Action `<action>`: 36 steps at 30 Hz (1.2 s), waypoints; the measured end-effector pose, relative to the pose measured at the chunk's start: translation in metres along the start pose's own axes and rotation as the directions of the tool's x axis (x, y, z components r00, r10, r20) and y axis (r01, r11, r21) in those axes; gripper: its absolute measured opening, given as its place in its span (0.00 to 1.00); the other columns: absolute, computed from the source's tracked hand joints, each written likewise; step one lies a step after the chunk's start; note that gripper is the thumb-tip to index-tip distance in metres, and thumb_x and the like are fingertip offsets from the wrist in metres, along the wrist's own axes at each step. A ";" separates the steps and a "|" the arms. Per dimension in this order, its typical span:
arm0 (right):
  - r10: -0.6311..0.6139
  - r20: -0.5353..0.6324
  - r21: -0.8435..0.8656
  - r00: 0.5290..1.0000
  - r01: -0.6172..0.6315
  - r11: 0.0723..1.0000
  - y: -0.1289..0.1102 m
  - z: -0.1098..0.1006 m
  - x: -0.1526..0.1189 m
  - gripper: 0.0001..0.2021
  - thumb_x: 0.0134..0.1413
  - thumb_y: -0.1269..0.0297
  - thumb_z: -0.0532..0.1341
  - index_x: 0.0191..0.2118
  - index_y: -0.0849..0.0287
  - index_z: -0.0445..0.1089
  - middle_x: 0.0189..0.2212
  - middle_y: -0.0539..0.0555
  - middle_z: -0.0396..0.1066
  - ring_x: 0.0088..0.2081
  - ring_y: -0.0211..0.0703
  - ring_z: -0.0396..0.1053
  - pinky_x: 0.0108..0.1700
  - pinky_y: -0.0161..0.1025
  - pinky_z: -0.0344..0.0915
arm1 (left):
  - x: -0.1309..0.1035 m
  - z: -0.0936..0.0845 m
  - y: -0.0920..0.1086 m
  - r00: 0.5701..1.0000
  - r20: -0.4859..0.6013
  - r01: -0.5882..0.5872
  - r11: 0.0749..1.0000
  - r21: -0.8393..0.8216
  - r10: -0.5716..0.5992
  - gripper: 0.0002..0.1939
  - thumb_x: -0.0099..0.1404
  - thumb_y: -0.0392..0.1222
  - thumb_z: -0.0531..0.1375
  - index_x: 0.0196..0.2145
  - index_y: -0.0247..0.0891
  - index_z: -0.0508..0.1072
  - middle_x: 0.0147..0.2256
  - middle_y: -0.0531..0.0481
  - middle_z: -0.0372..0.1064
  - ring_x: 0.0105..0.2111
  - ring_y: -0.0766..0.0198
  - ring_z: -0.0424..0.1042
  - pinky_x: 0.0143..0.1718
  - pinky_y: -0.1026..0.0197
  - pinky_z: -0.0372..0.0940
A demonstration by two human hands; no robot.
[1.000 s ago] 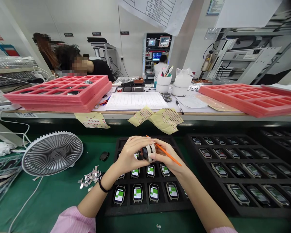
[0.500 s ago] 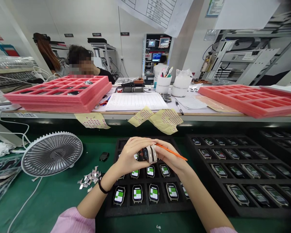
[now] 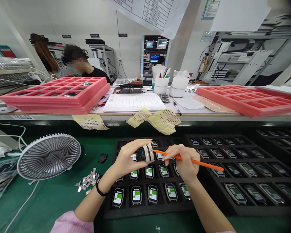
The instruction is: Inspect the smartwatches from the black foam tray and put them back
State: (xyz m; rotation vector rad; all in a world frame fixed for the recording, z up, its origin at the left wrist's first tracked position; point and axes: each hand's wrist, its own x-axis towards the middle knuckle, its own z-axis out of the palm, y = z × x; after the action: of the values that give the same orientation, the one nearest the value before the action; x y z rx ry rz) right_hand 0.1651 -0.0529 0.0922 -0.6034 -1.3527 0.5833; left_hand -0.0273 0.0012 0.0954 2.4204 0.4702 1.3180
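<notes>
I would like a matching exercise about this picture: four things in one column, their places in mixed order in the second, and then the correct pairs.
1. Orange stick
2. Pale frames
3. Silver scraps
4. Black pen

A. On the green surface
B. In the left hand
C. On the upper shelf
D. In the right hand

Pairs: 1-D, 2-B, 3-A, 4-C

Two pale-rimmed watches (image 3: pixel 148 153) stood on edge, side by side; a slim orange stick (image 3: pixel 204 163) slanted, tip just beside them.
</notes>
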 end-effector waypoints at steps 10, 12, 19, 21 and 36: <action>-0.018 0.038 -0.306 0.999 0.028 0.952 -0.007 0.006 0.002 0.23 0.65 0.63 0.49 0.22 0.58 0.74 0.16 0.51 0.70 0.17 0.37 0.68 0.24 0.37 0.66 | 0.000 0.001 0.001 1.000 -0.017 -0.021 0.997 0.074 0.022 0.24 0.56 0.32 0.64 0.51 0.37 0.68 0.48 0.40 0.72 0.48 0.54 0.72 0.49 0.53 0.70; -0.015 0.032 -0.343 0.999 0.025 0.939 -0.008 0.008 0.003 0.24 0.65 0.63 0.49 0.21 0.58 0.73 0.16 0.51 0.70 0.16 0.36 0.67 0.23 0.37 0.65 | 0.000 0.001 0.000 0.999 -0.025 -0.022 0.996 0.089 0.024 0.25 0.56 0.31 0.63 0.52 0.38 0.68 0.48 0.41 0.72 0.48 0.53 0.72 0.49 0.52 0.70; 0.002 0.032 -0.311 1.000 0.008 0.950 -0.007 0.007 0.003 0.24 0.65 0.62 0.49 0.21 0.59 0.73 0.15 0.52 0.69 0.16 0.36 0.67 0.22 0.36 0.65 | 0.001 0.003 0.001 1.000 -0.013 0.024 0.997 0.069 -0.023 0.25 0.55 0.32 0.64 0.51 0.39 0.68 0.47 0.42 0.72 0.47 0.53 0.72 0.49 0.52 0.70; -0.013 0.058 -0.273 0.998 0.029 0.962 -0.008 0.007 0.002 0.24 0.66 0.62 0.48 0.22 0.58 0.73 0.16 0.52 0.70 0.17 0.37 0.67 0.24 0.37 0.66 | 0.001 0.004 0.001 1.000 -0.017 0.017 0.998 0.068 -0.016 0.25 0.55 0.33 0.64 0.51 0.39 0.68 0.47 0.41 0.72 0.47 0.53 0.72 0.48 0.52 0.70; 0.051 0.078 -0.325 0.996 -0.023 0.946 -0.012 0.011 0.001 0.25 0.66 0.59 0.47 0.23 0.58 0.74 0.14 0.52 0.68 0.18 0.37 0.67 0.25 0.36 0.67 | 0.000 0.004 0.003 1.000 -0.016 0.023 0.994 0.106 -0.021 0.23 0.57 0.36 0.63 0.51 0.40 0.69 0.47 0.44 0.73 0.46 0.53 0.73 0.48 0.53 0.71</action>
State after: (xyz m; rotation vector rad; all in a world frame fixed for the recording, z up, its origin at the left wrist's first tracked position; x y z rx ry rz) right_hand 0.1548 -0.0597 0.1029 -0.8800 -1.5347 0.4223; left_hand -0.0239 -0.0016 0.0946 2.4847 0.5830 1.3341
